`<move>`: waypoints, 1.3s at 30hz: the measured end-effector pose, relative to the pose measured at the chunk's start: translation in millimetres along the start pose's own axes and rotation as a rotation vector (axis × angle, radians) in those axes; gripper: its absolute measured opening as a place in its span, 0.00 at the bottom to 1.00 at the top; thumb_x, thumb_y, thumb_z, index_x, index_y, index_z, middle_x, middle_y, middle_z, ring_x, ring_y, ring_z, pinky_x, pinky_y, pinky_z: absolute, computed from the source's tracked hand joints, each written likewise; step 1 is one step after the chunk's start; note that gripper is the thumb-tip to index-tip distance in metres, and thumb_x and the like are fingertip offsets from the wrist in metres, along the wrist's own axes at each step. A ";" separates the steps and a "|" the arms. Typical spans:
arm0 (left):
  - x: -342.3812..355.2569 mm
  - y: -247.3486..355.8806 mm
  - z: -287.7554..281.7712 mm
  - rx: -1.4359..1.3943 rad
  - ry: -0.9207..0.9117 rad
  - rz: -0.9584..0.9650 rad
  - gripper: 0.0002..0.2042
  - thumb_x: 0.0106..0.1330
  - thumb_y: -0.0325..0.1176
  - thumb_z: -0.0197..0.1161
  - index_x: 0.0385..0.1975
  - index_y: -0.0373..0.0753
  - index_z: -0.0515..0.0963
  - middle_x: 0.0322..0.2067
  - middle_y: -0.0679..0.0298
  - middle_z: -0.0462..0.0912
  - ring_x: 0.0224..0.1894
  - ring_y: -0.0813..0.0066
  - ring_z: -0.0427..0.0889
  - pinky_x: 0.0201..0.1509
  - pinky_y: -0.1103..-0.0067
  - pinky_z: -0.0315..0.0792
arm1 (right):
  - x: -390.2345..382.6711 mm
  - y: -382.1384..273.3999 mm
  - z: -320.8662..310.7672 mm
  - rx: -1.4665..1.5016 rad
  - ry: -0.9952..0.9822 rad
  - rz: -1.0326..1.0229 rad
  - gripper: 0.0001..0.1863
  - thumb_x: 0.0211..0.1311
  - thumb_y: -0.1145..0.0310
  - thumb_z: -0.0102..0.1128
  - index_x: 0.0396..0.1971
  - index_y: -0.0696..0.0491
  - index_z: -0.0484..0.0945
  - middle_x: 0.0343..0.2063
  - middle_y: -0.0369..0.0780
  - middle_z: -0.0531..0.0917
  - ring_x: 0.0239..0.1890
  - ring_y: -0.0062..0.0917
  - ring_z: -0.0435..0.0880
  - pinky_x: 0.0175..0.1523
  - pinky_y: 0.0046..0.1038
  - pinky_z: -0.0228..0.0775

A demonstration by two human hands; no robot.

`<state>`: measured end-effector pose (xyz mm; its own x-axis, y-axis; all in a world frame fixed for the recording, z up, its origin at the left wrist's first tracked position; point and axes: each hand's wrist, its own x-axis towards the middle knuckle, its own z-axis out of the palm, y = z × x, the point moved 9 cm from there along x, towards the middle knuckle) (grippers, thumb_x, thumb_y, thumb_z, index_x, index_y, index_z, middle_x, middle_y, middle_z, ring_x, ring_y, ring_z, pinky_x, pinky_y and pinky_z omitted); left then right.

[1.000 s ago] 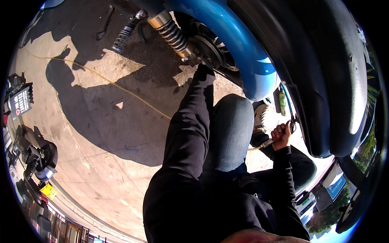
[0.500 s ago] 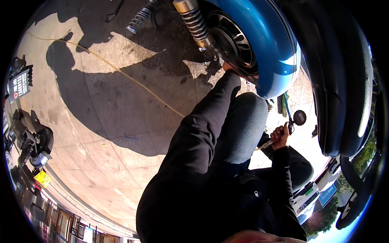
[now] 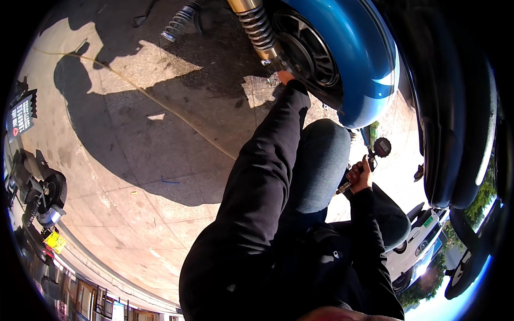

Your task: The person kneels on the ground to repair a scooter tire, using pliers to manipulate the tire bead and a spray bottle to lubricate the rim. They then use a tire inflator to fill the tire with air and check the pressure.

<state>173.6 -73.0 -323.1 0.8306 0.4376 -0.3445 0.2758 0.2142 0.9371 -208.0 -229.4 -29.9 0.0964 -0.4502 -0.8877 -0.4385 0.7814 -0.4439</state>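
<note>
My left hand (image 3: 285,77) is down by the lower end of the gold-ended shock absorber (image 3: 257,29), beside the black wheel (image 3: 313,51) under a blue fender (image 3: 356,59). Its fingers are mostly hidden, and I cannot tell whether they hold anything. On the right, my right hand (image 3: 362,174) is closed round the handle of a tire inflator. The inflator's round black gauge (image 3: 382,147) sticks out above the fist, and a brass-coloured fitting (image 3: 344,187) shows below it. A blue hose (image 3: 366,136) runs up from the inflator toward the fender.
A thin yellowish hose (image 3: 160,101) lies across the paving and passes behind my left arm. A second coil spring (image 3: 179,22) shows at the top. A long black seat (image 3: 455,107) fills the right side. Another motorbike (image 3: 45,192) stands at the far left, and a white car (image 3: 420,241) at lower right.
My left hand has drawn out from under the wheel, leftward and up to the shock absorber's lower end. The right hand and inflator have shifted a little left. The view has shifted slightly.
</note>
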 end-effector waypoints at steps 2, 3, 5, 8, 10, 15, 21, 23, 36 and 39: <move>3.4 -20.6 11.1 0.014 0.030 -0.047 0.21 0.55 0.50 0.72 0.39 0.37 0.85 0.37 0.55 0.89 0.42 0.56 0.88 0.43 0.66 0.81 | -4.5 0.2 4.4 0.002 0.034 -0.008 0.25 0.71 0.42 0.55 0.22 0.44 0.65 0.15 0.30 0.62 0.13 0.19 0.59 0.24 0.28 0.58; 22.9 -44.6 -8.8 0.174 0.079 -0.119 0.21 0.54 0.50 0.73 0.38 0.37 0.85 0.36 0.55 0.89 0.41 0.55 0.88 0.41 0.66 0.82 | -5.5 4.7 17.9 -0.023 0.007 0.011 0.25 0.71 0.42 0.56 0.21 0.44 0.65 0.14 0.30 0.62 0.13 0.19 0.59 0.24 0.28 0.58; 43.6 -54.8 -19.5 0.396 0.083 -0.163 0.22 0.53 0.51 0.74 0.36 0.37 0.86 0.35 0.54 0.89 0.38 0.54 0.89 0.37 0.65 0.82 | 4.3 11.0 21.8 -0.032 -0.033 0.020 0.24 0.69 0.42 0.58 0.21 0.44 0.65 0.14 0.30 0.62 0.13 0.20 0.60 0.23 0.28 0.58; -5.3 -33.3 28.1 0.486 -0.161 -0.263 0.22 0.55 0.50 0.72 0.40 0.37 0.84 0.38 0.51 0.88 0.41 0.51 0.88 0.42 0.63 0.81 | 16.7 4.9 -6.7 -0.040 0.032 -0.016 0.24 0.67 0.43 0.62 0.21 0.44 0.66 0.14 0.31 0.64 0.13 0.21 0.61 0.23 0.27 0.61; -7.0 20.8 21.3 0.411 -0.324 -0.266 0.23 0.58 0.49 0.71 0.47 0.39 0.82 0.46 0.48 0.85 0.47 0.48 0.85 0.50 0.62 0.80 | 25.1 7.9 -1.1 -0.052 -0.011 -0.010 0.24 0.67 0.43 0.62 0.23 0.45 0.67 0.16 0.33 0.66 0.14 0.21 0.64 0.24 0.28 0.64; -81.9 80.8 22.2 -0.314 -0.522 -1.109 0.26 0.69 0.50 0.61 0.64 0.50 0.70 0.62 0.55 0.74 0.54 0.52 0.81 0.49 0.55 0.80 | 38.3 -25.0 -2.1 -0.021 -0.169 -0.201 0.22 0.75 0.51 0.52 0.59 0.50 0.73 0.57 0.41 0.80 0.23 0.21 0.72 0.33 0.29 0.71; 24.4 179.8 -75.4 0.871 -0.902 0.009 0.24 0.70 0.52 0.55 0.61 0.47 0.74 0.53 0.49 0.82 0.57 0.53 0.80 0.56 0.63 0.76 | 66.2 -30.7 26.4 0.123 -0.362 -0.118 0.15 0.73 0.56 0.57 0.53 0.47 0.76 0.36 0.35 0.79 0.25 0.22 0.69 0.30 0.30 0.65; 19.1 215.0 -76.5 1.110 -0.913 0.029 0.29 0.66 0.54 0.60 0.62 0.43 0.74 0.56 0.44 0.79 0.60 0.54 0.78 0.61 0.67 0.73 | 81.5 -44.9 19.8 0.138 -0.371 -0.111 0.17 0.74 0.53 0.55 0.52 0.48 0.75 0.34 0.34 0.78 0.21 0.21 0.66 0.30 0.29 0.62; -168.5 264.5 -26.2 1.637 -0.896 0.489 0.39 0.62 0.54 0.69 0.66 0.34 0.66 0.67 0.46 0.68 0.66 0.50 0.70 0.71 0.64 0.64 | 114.9 -31.5 36.4 0.125 -0.365 0.100 0.25 0.68 0.42 0.60 0.27 0.49 0.67 0.17 0.35 0.66 0.15 0.27 0.64 0.22 0.37 0.62; -146.2 258.8 -52.0 0.937 -0.636 0.427 0.33 0.54 0.48 0.78 0.56 0.34 0.77 0.56 0.54 0.80 0.56 0.54 0.78 0.62 0.66 0.70 | 64.2 -8.4 64.2 0.069 -0.419 0.171 0.25 0.66 0.44 0.63 0.26 0.49 0.68 0.17 0.35 0.67 0.14 0.26 0.66 0.22 0.34 0.63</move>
<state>98.3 -36.1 -33.2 0.9570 -0.2455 -0.1544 -0.0540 -0.6738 0.7369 -140.8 -237.1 -91.0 0.3872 -0.1101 -0.9154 -0.4205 0.8625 -0.2816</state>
